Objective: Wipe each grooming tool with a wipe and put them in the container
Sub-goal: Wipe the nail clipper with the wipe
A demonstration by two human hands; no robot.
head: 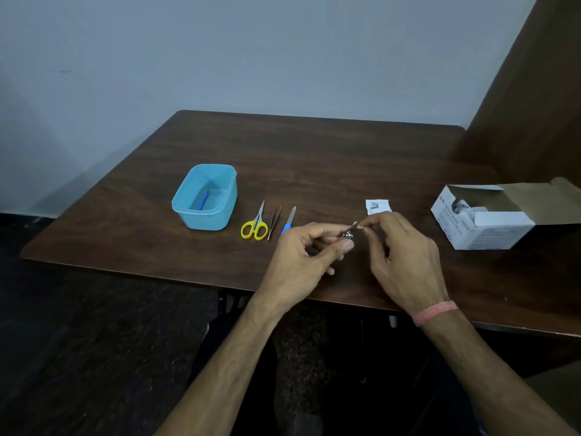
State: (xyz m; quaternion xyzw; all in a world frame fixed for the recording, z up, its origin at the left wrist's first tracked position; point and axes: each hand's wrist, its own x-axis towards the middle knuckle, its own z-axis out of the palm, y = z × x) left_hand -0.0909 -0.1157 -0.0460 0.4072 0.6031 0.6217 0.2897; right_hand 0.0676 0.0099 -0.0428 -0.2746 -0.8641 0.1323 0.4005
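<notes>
My left hand (303,258) pinches a small metal tool, seemingly a nail clipper (346,236), between thumb and fingers. My right hand (402,259) pinches a small wipe (359,226) against the tool's tip. Left of the hands lie yellow-handled scissors (255,226), tweezers (274,221) and a blue-handled nail file (289,221) in a row on the table (314,158). A light blue container (204,196) stands further left, with one blue-handled tool (203,201) inside it.
A torn white wipe wrapper (377,206) lies just beyond my right hand. An open white box of wipes (481,212) stands at the table's right. A brown wall panel (534,89) rises at the back right.
</notes>
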